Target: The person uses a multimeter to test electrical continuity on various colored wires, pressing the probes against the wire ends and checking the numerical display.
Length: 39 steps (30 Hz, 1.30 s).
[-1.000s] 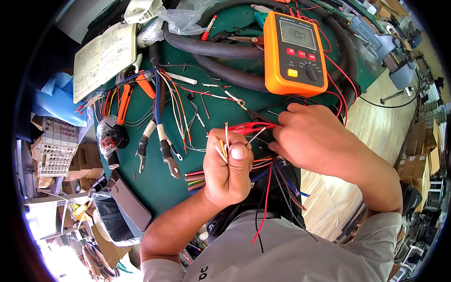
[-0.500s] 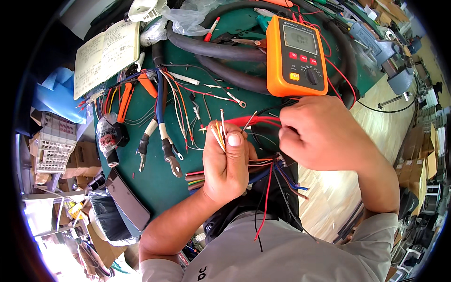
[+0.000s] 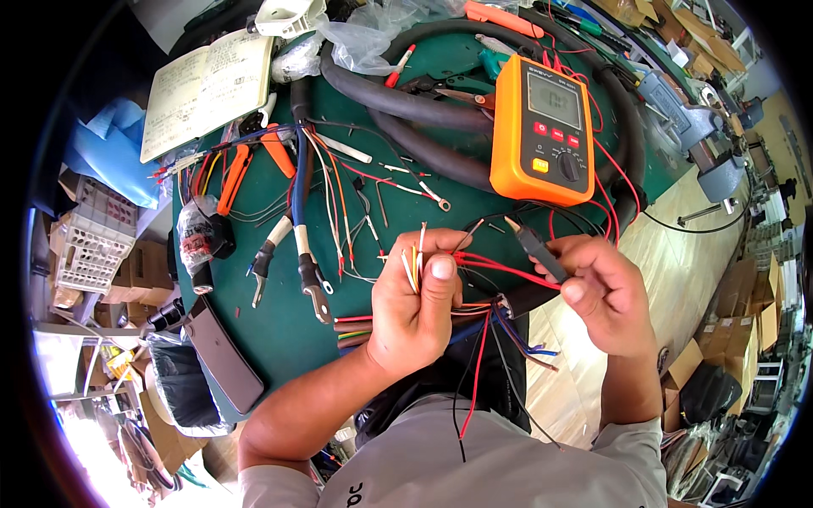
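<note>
My left hand [image 3: 417, 309] is closed, its thumb pressing a bundle of thin white and yellow-orange wires [image 3: 412, 269] against the fingers. Their ends point up and away from me. To its right, my right hand [image 3: 611, 292] grips a black test clip [image 3: 539, 251] between thumb and fingers. The clip's pale metal tip points toward the upper left, apart from the wires. Red test leads [image 3: 506, 266] run between the two hands. Beyond them, an orange insulation tester [image 3: 542, 127] with a screen and a rotary dial rests on the green bench mat [image 3: 254, 339].
Thick black cables [image 3: 406, 89] curve behind the tester. Cable ends with metal lugs [image 3: 315, 300], orange-handled pliers [image 3: 233, 179] and an open notebook [image 3: 207, 93] lie at left. A phone [image 3: 222, 357] sits at the near left edge. A bench vise [image 3: 703, 135] stands at far right.
My right hand has moved away from the tester's lower edge, toward me and to the right, and turned so the black clip shows. My left hand keeps its hold on the wires.
</note>
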Available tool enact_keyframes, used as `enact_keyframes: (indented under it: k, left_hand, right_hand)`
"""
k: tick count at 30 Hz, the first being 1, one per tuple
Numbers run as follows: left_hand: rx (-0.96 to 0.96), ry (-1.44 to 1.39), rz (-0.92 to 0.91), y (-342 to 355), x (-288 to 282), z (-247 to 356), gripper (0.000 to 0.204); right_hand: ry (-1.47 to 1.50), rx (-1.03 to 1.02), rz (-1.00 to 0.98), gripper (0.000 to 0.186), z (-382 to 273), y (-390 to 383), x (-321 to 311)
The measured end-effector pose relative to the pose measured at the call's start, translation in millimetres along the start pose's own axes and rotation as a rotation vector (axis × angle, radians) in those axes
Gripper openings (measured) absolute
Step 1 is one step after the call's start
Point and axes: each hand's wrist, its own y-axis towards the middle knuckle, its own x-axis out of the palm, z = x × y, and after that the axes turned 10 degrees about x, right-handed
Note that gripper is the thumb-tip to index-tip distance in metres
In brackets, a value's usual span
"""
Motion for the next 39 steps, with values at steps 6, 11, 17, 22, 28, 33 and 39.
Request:
enact_keyframes:
  k: [6, 11, 17, 22, 28, 33, 39]
  left_hand:
    - [0.05, -0.002, -0.047, 0, -2, 0, 0.025]
    - [0.06, -0.103, -0.053, -1, -5, -3, 0.023]
    - [0.062, -0.101, -0.053, -1, -5, -4, 0.022]
    - [0.049, -0.079, -0.056, -2, -4, -1, 0.022]
    - [0.042, -0.018, -0.035, -1, -1, -3, 0.025]
    - [0.03, 0.051, -0.041, 0, 0, 0, 0.027]
    - [0.043, 0.07, -0.047, 1, 2, -1, 0.028]
  right_hand:
    - [-0.054, -0.084, 0.071, 0.05, 8, -1, 14]
    - [-0.234, -0.104, 0.073, 0.04, -3, 1, 8]
    - [-0.281, -0.113, 0.067, 0.04, -5, 1, 7]
    - [-0.279, -0.105, 0.055, 0.04, -8, 1, 9]
    - [-0.405, -0.191, 0.104, 0.042, -13, 2, 7]
    - [-1.016, -0.467, 0.508, 0.04, -19, 28, -2]
    - [-1.028, -0.447, 0.525, 0.039, -7, 53, -3]
